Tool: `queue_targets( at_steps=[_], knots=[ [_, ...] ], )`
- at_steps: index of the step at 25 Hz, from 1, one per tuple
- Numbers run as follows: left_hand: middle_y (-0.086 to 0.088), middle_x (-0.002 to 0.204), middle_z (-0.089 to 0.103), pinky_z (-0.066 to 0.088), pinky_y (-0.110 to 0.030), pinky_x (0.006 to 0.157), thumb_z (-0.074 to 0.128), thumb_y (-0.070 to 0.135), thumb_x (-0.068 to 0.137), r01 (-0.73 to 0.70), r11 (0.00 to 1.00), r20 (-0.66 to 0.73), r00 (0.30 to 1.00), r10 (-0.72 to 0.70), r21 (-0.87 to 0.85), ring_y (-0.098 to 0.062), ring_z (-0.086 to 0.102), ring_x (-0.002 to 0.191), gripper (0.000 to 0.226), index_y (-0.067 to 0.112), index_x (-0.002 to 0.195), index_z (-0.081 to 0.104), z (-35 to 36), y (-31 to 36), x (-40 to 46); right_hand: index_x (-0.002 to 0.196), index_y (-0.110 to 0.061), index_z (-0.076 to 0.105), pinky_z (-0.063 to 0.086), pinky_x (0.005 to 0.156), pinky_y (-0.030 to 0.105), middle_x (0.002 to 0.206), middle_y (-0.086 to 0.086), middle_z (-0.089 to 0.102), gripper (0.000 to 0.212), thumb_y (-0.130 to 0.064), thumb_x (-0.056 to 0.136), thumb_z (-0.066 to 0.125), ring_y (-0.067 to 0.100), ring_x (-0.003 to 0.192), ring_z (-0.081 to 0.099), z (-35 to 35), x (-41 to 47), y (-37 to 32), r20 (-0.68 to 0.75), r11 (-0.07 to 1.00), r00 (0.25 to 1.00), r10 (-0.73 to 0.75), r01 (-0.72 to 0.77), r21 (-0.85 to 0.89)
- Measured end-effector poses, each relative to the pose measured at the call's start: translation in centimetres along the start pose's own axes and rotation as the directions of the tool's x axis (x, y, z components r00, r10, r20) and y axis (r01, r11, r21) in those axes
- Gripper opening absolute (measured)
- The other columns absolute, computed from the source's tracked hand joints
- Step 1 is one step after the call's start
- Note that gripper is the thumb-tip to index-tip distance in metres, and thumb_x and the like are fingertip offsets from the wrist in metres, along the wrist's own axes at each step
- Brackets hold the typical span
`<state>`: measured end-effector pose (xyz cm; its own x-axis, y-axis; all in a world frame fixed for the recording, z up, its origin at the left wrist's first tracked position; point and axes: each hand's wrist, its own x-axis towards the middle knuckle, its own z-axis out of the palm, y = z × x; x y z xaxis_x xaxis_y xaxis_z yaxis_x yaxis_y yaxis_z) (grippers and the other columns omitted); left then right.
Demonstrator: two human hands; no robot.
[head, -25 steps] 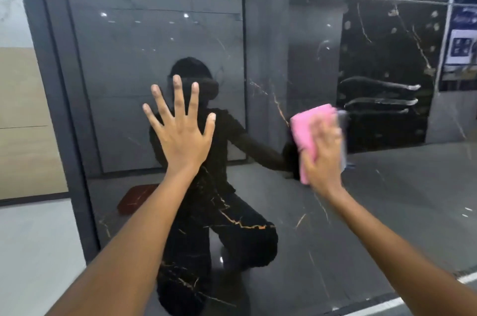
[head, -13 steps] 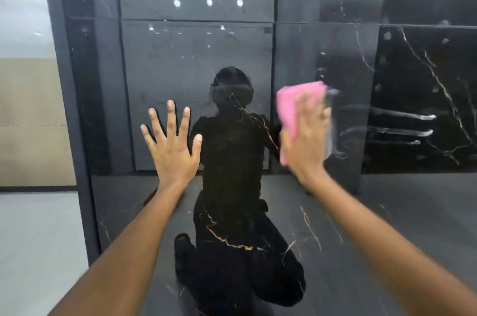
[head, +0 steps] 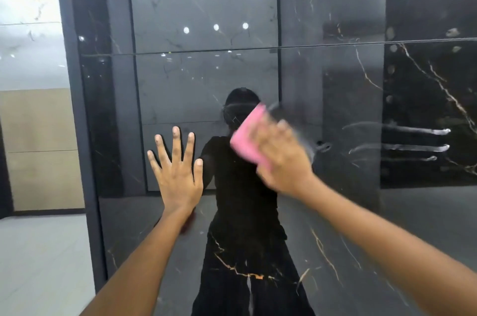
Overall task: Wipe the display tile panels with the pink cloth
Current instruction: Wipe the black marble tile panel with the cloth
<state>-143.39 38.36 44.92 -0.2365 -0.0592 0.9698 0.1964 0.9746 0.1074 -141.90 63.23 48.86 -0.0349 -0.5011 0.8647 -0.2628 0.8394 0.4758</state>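
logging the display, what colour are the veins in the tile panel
Gold to white veins on glossy black tile panel, clearest low in the head view.

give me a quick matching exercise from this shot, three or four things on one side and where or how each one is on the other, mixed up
Things:
1. left hand
2. right hand
3. pink cloth
4. white streaks

States:
a. smeared on the dark tile panel, far right
b. flat on the panel, fingers spread
c. pressed to the panel under a hand
d. blurred, on the cloth

Pairs: 1-b, 2-d, 3-c, 4-a
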Motion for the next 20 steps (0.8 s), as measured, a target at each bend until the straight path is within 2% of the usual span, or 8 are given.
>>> queue_targets(
  at_steps=[3,5,7,9,11,14,17,20],
  knots=[
    [-0.004,0.164,0.008,0.004,-0.062,0.117,0.024,0.038,0.101,-0.005,1.0,-0.007,1.0,0.005,-0.011,-0.039,-0.001,0.15,0.057,0.024,0.156,0.02,-0.1,0.1,0.2,0.145,-0.01,0.04,0.005,0.122,0.042,0.152,0.01,0.037,0.067,-0.024,0.081,0.057,0.022,0.146,0.023,-0.6,-3.1,-1.9,0.286,0.696,0.643,-0.71,0.703,0.148],
    [-0.003,0.165,0.006,0.004,-0.062,0.117,0.023,0.038,0.101,-0.008,1.0,-0.009,1.0,0.008,-0.012,-0.039,-0.001,0.15,0.057,0.025,0.156,0.017,-0.2,0.2,0.1,0.138,-0.006,0.051,0.014,0.119,0.041,0.145,0.014,0.047,0.059,-0.021,0.081,0.053,0.025,0.139,0.035,-1.2,0.8,1.7,0.194,0.779,0.759,-0.622,0.625,0.057],
    [-0.004,0.165,0.006,0.003,-0.061,0.117,0.021,0.04,0.102,-0.008,1.0,-0.009,1.0,0.008,0.003,-0.039,-0.001,0.15,0.057,0.026,0.156,0.015,-0.2,0.2,0.2,0.137,-0.005,0.052,0.016,0.117,0.04,0.144,0.015,0.048,0.062,-0.02,0.077,0.051,0.028,0.137,0.037,-2.2,5.6,5.3,0.003,0.992,0.993,-0.121,0.121,-0.033],
    [-0.006,0.164,0.013,0.005,-0.062,0.116,0.023,0.04,0.101,-0.006,1.0,-0.009,1.0,0.006,0.002,-0.039,0.004,0.149,0.056,0.025,0.155,0.02,-0.4,0.4,0.1,0.142,-0.008,0.047,0.011,0.118,0.039,0.149,0.013,0.042,0.068,-0.022,0.075,0.051,0.029,0.141,0.033,-2.2,6.8,4.8,-0.073,0.976,0.974,0.216,-0.216,0.006],
    [-0.007,0.155,0.031,0.012,-0.066,0.113,0.031,0.038,0.099,0.017,0.999,-0.031,0.999,-0.018,-0.035,-0.04,0.019,0.145,0.051,0.025,0.148,0.034,-1.1,0.6,0.8,0.144,-0.011,0.045,0.011,0.118,0.042,0.151,0.012,0.039,0.07,-0.027,0.075,0.047,0.028,0.143,0.028,-0.9,4.3,1.1,0.03,0.999,0.999,-0.033,0.033,-0.004],
    [-0.01,0.14,0.044,0.016,-0.069,0.11,0.035,0.037,0.095,0.044,0.994,-0.065,0.997,-0.05,-0.099,-0.036,0.028,0.139,0.044,0.024,0.137,0.041,-2.6,0.9,4.4,0.146,-0.017,0.041,0.014,0.119,0.042,0.154,0.007,0.035,0.067,-0.036,0.082,0.041,0.023,0.145,0.023,-1.7,1.4,1.3,0.256,0.811,0.781,-0.569,0.585,0.016],
    [-0.004,0.162,0.017,0.002,-0.064,0.114,0.022,0.044,0.098,0.071,0.995,-0.031,0.997,-0.074,-0.069,-0.034,0.002,0.15,0.06,0.025,0.155,0.022,-2.9,1.3,8.2,0.14,-0.006,0.048,0.019,0.115,0.042,0.147,0.018,0.043,0.072,-0.035,0.075,0.047,0.032,0.138,0.034,-3.2,4.7,8.4,0.003,0.985,1.0,-0.02,0.02,-0.171],
    [0.0,0.165,0.002,-0.001,-0.064,0.114,0.017,0.046,0.1,0.028,1.0,-0.056,0.998,-0.028,-0.002,-0.034,-0.005,0.15,0.062,0.026,0.158,0.008,-1.7,1.2,8.4,0.145,-0.005,0.041,0.017,0.117,0.046,0.152,0.016,0.036,0.072,-0.031,0.078,0.046,0.037,0.143,0.025,-5.5,9.1,14.0,-0.18,0.735,0.731,0.659,-0.676,-0.055]
  ],
)
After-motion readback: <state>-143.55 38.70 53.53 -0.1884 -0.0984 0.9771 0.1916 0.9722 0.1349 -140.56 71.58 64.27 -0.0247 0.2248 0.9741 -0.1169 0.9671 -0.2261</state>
